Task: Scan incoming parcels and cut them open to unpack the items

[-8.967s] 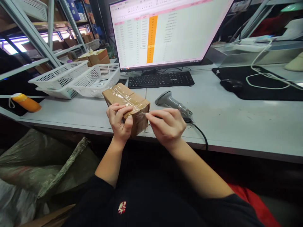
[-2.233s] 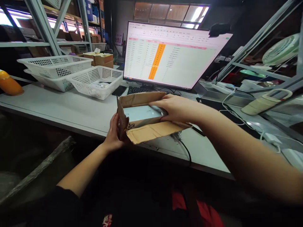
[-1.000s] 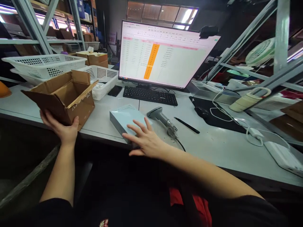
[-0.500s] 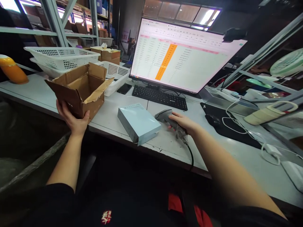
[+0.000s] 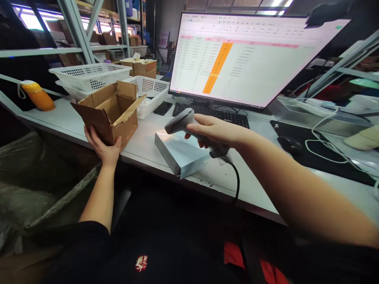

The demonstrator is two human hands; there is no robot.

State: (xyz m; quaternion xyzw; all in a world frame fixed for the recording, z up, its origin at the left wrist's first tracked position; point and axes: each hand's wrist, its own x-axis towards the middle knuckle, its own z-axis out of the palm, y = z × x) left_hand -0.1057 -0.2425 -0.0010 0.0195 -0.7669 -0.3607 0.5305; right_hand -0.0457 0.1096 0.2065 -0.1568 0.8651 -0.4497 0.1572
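My left hand (image 5: 103, 148) grips the near bottom edge of an open brown cardboard box (image 5: 110, 112), tilted at the desk's front edge with its flaps up and nothing visible inside. My right hand (image 5: 213, 132) is closed round the handle of a grey barcode scanner (image 5: 181, 120), lifted off the desk with its head pointing left and down over a flat pale blue-grey box (image 5: 181, 153). That box lies on the desk near the front edge. The scanner's black cable (image 5: 236, 183) hangs over the desk edge.
White perforated baskets (image 5: 90, 75) stand stacked at the back left. A monitor (image 5: 254, 59) with a spreadsheet stands behind a black keyboard (image 5: 220, 114). A phone (image 5: 163, 107), a mouse (image 5: 289, 144) on a black mat, white cables (image 5: 334, 148) and an orange object (image 5: 37, 96) also sit on the grey desk (image 5: 62, 118).
My right hand has lifted the scanner off the desk and swung it left over the pale box. My left hand still holds the open cardboard box, moved slightly right.
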